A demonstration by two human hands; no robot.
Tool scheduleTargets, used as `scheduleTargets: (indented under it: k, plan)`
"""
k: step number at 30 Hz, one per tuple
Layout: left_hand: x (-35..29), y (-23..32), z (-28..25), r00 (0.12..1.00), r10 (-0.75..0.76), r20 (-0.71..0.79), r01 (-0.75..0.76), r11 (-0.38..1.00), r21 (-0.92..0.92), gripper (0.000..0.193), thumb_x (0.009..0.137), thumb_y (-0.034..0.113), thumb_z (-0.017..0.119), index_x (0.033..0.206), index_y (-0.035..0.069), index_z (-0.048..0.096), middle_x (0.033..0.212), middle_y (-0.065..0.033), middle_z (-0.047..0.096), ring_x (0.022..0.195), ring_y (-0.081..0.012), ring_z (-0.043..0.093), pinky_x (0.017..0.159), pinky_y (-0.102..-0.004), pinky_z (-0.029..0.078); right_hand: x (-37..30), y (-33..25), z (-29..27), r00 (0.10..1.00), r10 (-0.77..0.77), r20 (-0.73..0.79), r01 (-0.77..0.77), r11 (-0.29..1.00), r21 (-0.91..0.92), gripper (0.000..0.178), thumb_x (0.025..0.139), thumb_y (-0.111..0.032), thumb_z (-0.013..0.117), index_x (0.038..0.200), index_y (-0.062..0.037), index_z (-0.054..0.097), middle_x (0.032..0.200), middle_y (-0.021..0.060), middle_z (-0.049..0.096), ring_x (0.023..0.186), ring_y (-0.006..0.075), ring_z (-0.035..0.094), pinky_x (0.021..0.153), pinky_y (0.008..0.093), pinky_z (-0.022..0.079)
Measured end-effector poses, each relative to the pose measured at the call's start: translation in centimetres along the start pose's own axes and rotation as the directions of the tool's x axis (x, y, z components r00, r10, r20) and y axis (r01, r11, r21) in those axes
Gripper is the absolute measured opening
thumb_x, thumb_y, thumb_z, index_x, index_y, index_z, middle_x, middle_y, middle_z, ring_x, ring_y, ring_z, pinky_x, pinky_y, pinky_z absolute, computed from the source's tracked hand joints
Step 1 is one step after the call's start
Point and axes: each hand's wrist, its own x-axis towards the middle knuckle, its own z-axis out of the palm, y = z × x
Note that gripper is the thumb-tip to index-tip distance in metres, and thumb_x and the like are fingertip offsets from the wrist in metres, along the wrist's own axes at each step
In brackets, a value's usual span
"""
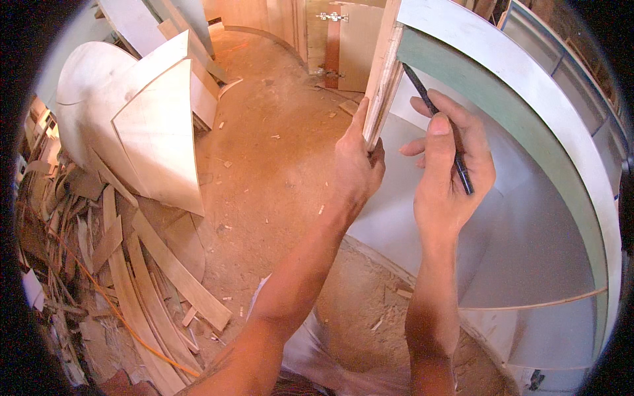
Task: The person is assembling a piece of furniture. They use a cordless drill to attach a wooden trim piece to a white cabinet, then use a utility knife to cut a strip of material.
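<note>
My left hand (360,155) is closed round the lower end of a narrow wooden board (384,79), with its layered edge showing. That board stands against the end of a curved cabinet (512,39), which has a white outer rim and a green inner band (492,86). A slim black pencil or pen (422,89) is pinched in my right hand (456,162). Its tip points up and left, at or very near the corner where board and green band meet; contact is too fine to tell. Below my right hand lies the cabinet's grey inner panel (528,244).
Offcuts and thin wood strips (158,277) lie heaped at the left, with an orange cord (119,317) across them. A curved pale plywood piece (158,125) stands behind. Farther back are a panel with metal hinges (333,16) and a curved wooden front (264,16). Dust and chips cover the floor (264,185).
</note>
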Motion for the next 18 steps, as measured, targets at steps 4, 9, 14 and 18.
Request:
scheduleTargets:
  k: [4,9,14,18]
  plan:
    - [-0.1,1.0,0.0,0.997,-0.066,0.029,0.067,0.997,-0.031,0.071,0.08,-0.012,0.05,0.148,-0.003,0.034,0.085,-0.0203,0.06,0.072,-0.0261,0.061,0.067,-0.0328,0.05,0.3,0.1,0.0,0.999,-0.031,0.02,0.032,0.998,-0.055,0.034,0.1,-0.026,0.057,0.116,0.0022,0.064,0.101,0.0172,0.072,0.063,0.0113,0.064,0.054,0.0201,0.044]
    - [-0.1,0.2,0.4,0.999,-0.022,0.028,0.023,0.999,-0.034,0.073,0.077,-0.013,0.049,0.148,-0.003,0.035,0.084,-0.0214,0.061,0.07,-0.0267,0.061,0.066,-0.0343,0.05,0.4,0.6,0.1,0.993,-0.102,0.051,0.107,0.99,-0.094,0.033,0.1,-0.024,0.057,0.116,0.0046,0.063,0.104,0.0186,0.071,0.072,0.0125,0.066,0.06,0.022,0.049]
    - [-0.3,-0.3,0.6,1.0,-0.002,0.001,0.002,0.999,-0.043,0.073,0.076,-0.013,0.049,0.147,-0.002,0.036,0.088,-0.0227,0.062,0.071,-0.0276,0.061,0.067,-0.0338,0.051,0.4,0.8,0.3,0.986,-0.155,0.055,0.158,0.985,-0.068,0.033,0.1,-0.022,0.056,0.114,0.0058,0.064,0.103,0.0188,0.07,0.075,0.0142,0.066,0.065,0.0244,0.052]
    - [-0.1,-0.3,-0.2,0.999,0.015,-0.033,-0.015,1.0,-0.008,0.071,0.077,-0.012,0.049,0.147,0.0,0.038,0.094,-0.0236,0.063,0.076,-0.0297,0.063,0.07,-0.0334,0.051,0.2,0.1,1.1,0.99,-0.128,0.067,0.135,0.984,-0.114,0.032,0.101,-0.022,0.054,0.113,0.0056,0.065,0.098,0.0173,0.071,0.071,0.014,0.065,0.064,0.0247,0.052]
